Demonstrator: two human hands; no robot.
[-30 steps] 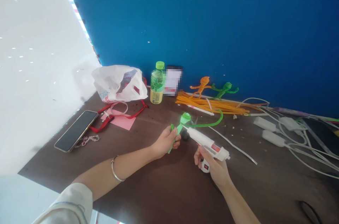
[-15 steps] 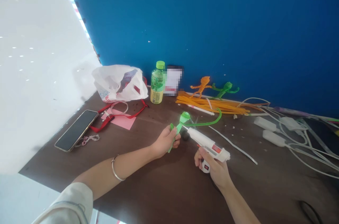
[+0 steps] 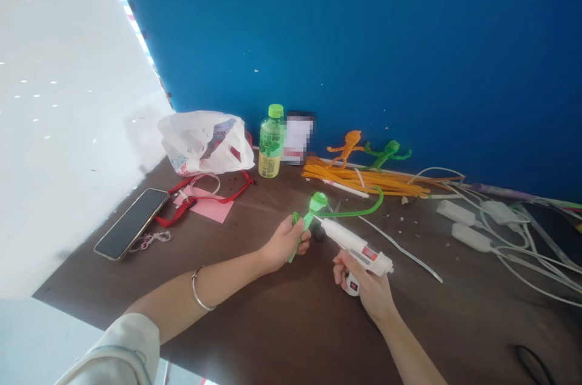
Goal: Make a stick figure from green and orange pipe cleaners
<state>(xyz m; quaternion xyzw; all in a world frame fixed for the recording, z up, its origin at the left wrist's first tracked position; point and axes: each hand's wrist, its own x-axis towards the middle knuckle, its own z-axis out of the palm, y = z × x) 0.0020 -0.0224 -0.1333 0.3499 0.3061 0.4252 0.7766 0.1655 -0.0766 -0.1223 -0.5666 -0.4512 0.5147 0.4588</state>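
Between the fingers of my left hand (image 3: 286, 244) is a green pipe-cleaner figure (image 3: 318, 202) with a coiled, rounded top. A long green strand curves away from it to the right. My right hand (image 3: 364, 282) is closed around a white hot glue gun (image 3: 348, 239), its nozzle pointing up and left. The nozzle tip touches or nearly touches the figure just below its rounded top; I cannot tell which. Behind them, an orange figure (image 3: 350, 145) and a darker green figure (image 3: 388, 154) stand by a bundle of orange pipe cleaners (image 3: 373, 182).
A green-capped bottle (image 3: 270, 148) and a white plastic bag (image 3: 200, 136) stand at the back. To the left lie a phone (image 3: 131, 224), a red strap (image 3: 179, 212) and pink paper (image 3: 211, 209). White adapters and cables (image 3: 470, 237) spread at right. A blue wall (image 3: 341, 39) rises behind.
The glue gun and my right hand have shifted very slightly left. My left hand keeps its hold on the green figure, almost unmoved.
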